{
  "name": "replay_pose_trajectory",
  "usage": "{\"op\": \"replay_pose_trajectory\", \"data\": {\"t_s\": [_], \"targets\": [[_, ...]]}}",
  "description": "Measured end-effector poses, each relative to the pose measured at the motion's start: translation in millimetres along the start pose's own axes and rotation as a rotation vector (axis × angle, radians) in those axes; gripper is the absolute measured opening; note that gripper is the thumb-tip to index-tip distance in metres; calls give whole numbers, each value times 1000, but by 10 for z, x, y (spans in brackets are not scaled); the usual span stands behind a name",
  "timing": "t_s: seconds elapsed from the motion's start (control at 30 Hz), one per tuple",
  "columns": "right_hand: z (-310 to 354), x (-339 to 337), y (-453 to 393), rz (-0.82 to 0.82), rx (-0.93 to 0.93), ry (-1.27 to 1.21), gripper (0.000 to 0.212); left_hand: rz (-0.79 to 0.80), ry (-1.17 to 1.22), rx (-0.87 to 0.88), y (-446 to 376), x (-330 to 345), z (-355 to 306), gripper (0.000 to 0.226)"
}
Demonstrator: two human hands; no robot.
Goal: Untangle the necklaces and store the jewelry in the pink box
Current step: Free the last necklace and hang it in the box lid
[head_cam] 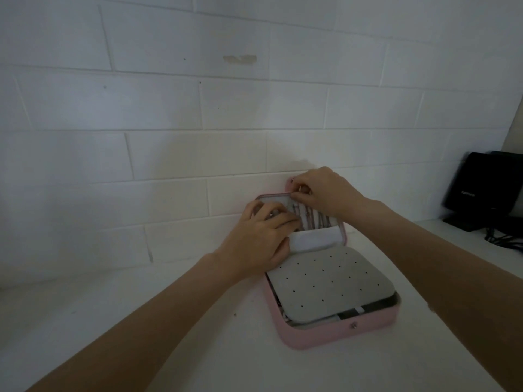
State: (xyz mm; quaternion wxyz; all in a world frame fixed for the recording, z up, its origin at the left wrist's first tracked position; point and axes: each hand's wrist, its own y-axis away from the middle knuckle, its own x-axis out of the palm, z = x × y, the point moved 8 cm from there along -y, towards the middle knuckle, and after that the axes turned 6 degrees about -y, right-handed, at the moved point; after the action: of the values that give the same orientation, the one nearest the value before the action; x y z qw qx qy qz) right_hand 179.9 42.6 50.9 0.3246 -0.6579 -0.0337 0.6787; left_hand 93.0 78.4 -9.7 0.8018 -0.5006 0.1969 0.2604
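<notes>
This looks like a plain room in a home or dormitory, dimly lit. Beyond both hands rises a wall of large painted white blocks, scuffed, with a patch of peeled paint high above the left hand. Under the hands runs a bare white counter set against that wall. Far off past the right hand, in the corner, stands a black box-like electronic device with dark cables trailing on the surface.

Hands hide lid's upper half; necklaces blurred.
</notes>
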Motion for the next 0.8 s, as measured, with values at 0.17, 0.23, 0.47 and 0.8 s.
{"op": "replay_pose_trajectory", "data": {"t_s": [0.17, 0.23, 0.47, 0.8], "targets": [[5, 24, -17, -20, 10, 18, 16, 16, -56, -59, -38, 4, 70, 36], [3, 19, -5, -37, 13, 17, 16, -1, -60, -66, -46, -7, 81, 35], [-128, -94, 26, -98, 118, -18, 22, -20, -34, -62, 14, -22, 94, 33], [-113, -187, 38, -225, 198, -167, 21, 38, -49, -112, -42, 78, 101, 37]]}}
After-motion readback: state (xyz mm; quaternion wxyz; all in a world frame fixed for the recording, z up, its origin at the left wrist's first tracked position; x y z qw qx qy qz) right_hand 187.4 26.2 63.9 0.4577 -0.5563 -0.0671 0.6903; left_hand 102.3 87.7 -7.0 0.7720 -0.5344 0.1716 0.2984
